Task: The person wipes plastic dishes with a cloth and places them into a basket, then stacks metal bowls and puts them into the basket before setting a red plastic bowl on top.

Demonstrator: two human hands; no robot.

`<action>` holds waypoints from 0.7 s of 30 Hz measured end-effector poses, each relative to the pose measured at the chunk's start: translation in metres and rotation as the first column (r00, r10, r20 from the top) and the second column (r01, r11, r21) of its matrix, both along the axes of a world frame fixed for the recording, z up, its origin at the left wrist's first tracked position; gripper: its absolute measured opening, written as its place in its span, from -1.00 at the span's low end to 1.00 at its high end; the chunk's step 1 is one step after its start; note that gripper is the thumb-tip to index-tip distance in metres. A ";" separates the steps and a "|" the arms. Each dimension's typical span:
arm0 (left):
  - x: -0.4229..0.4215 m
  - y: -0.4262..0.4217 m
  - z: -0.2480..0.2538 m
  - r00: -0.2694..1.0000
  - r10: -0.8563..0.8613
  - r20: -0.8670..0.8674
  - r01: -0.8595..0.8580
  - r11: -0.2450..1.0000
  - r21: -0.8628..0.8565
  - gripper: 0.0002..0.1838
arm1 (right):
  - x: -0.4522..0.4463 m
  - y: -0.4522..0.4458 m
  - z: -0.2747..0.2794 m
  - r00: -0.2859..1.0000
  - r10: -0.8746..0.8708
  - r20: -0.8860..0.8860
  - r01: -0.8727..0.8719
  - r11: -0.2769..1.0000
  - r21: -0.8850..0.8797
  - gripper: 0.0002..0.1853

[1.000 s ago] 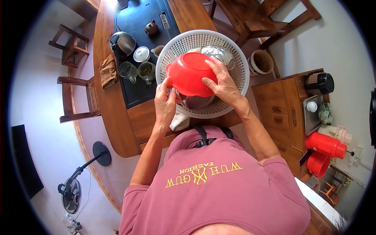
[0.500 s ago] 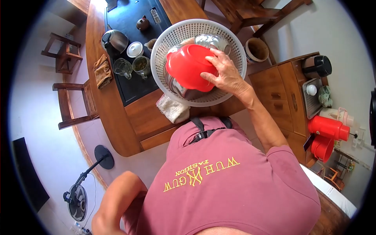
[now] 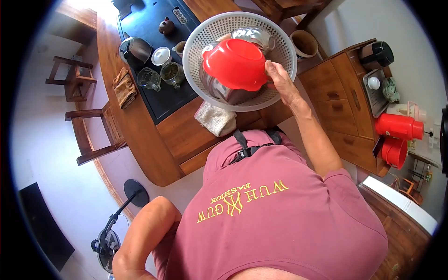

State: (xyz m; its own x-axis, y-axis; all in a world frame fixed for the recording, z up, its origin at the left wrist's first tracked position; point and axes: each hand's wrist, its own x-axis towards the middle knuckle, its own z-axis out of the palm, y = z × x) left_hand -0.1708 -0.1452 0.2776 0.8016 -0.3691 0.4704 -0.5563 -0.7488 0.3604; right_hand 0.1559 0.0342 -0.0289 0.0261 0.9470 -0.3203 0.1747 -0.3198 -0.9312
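Observation:
My right hand grips the edge of an upside-down red plastic bowl, with the fingertips partly hidden at the rim. The bowl is over a large white perforated basket. Inside the basket, beneath and behind the red bowl, are shiny metal or glass dishes, partly covered. Of my left side only the bent arm shows at lower left; the hand itself is out of the picture.
A folded white cloth lies by the basket at the wooden table's edge. The black tea tray holds a kettle, glass cups and a lidded white cup. A wooden cabinet stands right; a fan stands left.
My right hand has shifted from lying spread on the red bowl to gripping its right edge. The bowl has turned slightly and sits higher in view. The camera view has shifted too.

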 end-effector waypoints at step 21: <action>-0.051 -0.002 -0.012 0.996 0.067 0.060 -0.073 0.992 0.105 -0.49 | -0.019 0.042 0.029 0.946 -0.027 -0.323 -0.016 0.992 -0.127 0.04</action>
State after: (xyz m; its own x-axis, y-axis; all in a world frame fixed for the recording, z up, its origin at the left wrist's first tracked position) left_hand -0.2215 -0.1470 0.2658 0.8006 -0.3637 0.4762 -0.5183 -0.8191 0.2459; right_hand 0.1370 0.0763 0.0003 -0.0938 0.8983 -0.4292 -0.1314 -0.4385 -0.8891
